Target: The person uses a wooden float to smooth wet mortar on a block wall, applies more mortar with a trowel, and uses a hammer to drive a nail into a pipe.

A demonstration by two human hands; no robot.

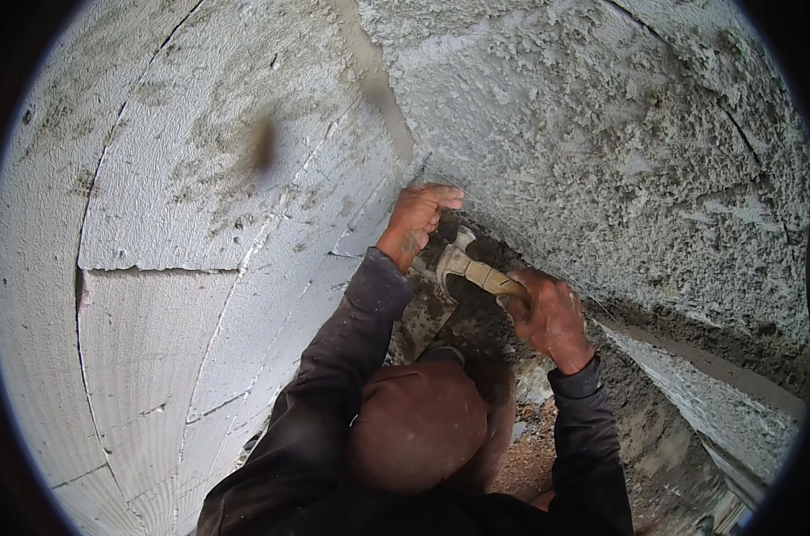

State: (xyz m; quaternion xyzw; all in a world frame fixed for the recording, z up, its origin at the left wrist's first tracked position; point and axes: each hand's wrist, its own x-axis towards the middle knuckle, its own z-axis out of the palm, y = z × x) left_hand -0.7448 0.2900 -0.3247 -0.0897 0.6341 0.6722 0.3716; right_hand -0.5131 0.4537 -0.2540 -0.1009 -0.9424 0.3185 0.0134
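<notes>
My right hand (552,319) is wrapped round the handle of a claw hammer (485,275). The handle is yellowish, with dark bands across it. The metal head points left, below my left hand (423,216), and a curved claw hangs down from it. My left hand is up at the corner where two walls meet, its fingers drawn together and pointing right against the rough wall. Whatever is between those fingers is too small or hidden to make out. A thin line (512,246) runs along the right wall from near the fingertips toward the lower right.
On the left stands a pale block wall (164,330) with joint lines and a ledge-like step. The right wall (592,143) is coated in rough grey mortar. A mortar-covered ledge (718,357) juts out at lower right. My bent knee (418,429) is below my hands, above dirt and rubble (517,451).
</notes>
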